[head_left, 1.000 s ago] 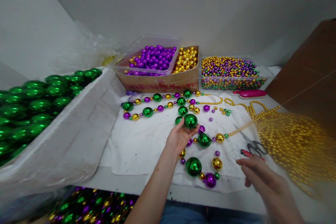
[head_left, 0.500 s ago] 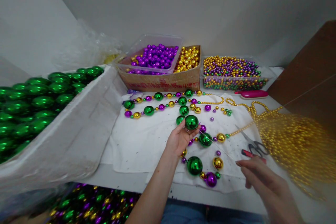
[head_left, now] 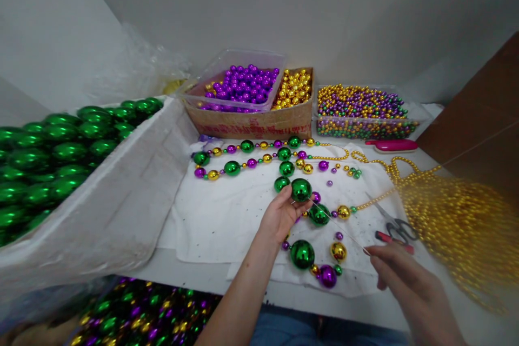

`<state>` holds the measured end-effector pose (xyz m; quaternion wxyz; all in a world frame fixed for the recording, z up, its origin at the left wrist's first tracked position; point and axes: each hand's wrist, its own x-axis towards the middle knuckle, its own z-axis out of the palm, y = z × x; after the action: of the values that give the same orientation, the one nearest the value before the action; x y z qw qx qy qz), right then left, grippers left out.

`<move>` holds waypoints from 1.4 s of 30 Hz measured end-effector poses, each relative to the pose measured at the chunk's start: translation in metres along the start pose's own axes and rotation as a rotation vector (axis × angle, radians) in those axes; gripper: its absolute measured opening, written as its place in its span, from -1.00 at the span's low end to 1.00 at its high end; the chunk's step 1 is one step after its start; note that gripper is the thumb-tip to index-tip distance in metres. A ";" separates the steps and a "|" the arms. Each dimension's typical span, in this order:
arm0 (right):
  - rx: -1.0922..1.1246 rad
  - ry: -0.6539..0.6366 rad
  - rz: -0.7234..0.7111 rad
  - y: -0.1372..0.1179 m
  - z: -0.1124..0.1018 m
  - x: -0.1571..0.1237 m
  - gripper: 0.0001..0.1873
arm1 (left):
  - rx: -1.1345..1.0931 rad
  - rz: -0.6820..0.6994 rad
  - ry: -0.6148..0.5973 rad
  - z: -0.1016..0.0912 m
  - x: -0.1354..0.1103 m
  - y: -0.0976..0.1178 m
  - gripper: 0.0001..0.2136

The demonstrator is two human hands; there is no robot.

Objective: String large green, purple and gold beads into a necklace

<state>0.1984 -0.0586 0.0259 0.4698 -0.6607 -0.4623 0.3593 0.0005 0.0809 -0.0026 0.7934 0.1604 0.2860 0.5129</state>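
My left hand (head_left: 281, 216) grips a large shiny green bead (head_left: 301, 190) between thumb and fingers, above the white cloth (head_left: 227, 216). From that bead a thin pale string (head_left: 344, 230) runs taut down to my right hand (head_left: 401, 267), whose thumb and forefinger pinch its end. Under and around my left hand lies a strand of green, purple and gold beads, including a big green bead (head_left: 302, 254) and a purple bead (head_left: 327, 276). A finished-looking bead necklace (head_left: 232, 168) curves across the cloth behind. Loose small beads (head_left: 330, 183) lie right of it.
Scissors (head_left: 399, 228) and a red-and-black tool (head_left: 393, 241) lie near my right hand, beside heaped gold bead chain (head_left: 458, 221). Behind stand a cardboard box (head_left: 251, 125) with a purple-bead tray and a clear bin (head_left: 365, 127) of small beads. A white foam box (head_left: 121, 200) of green beads stands left.
Both hands hold nearly the same pose, with the green bead and taut string between them. The whole view has shifted slightly.
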 end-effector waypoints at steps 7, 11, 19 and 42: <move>-0.017 0.065 0.000 -0.005 0.006 -0.004 -0.74 | 0.054 0.046 -0.066 -0.003 -0.004 -0.007 -0.84; -0.130 0.026 -0.059 0.007 -0.027 0.006 -0.72 | 0.304 0.183 -0.004 -0.005 -0.005 -0.001 -0.65; -0.369 0.015 -0.400 -0.019 -0.045 0.011 -0.76 | 1.300 0.760 0.053 -0.004 -0.010 0.008 -0.50; -0.435 0.007 -0.681 -0.031 -0.034 0.007 -0.81 | 1.618 1.039 -0.007 -0.010 -0.017 0.005 -0.53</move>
<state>0.2228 -0.0580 0.0650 0.4128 -0.5548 -0.7185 0.0747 -0.0149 0.0672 -0.0031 0.1169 0.7675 0.4441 0.4473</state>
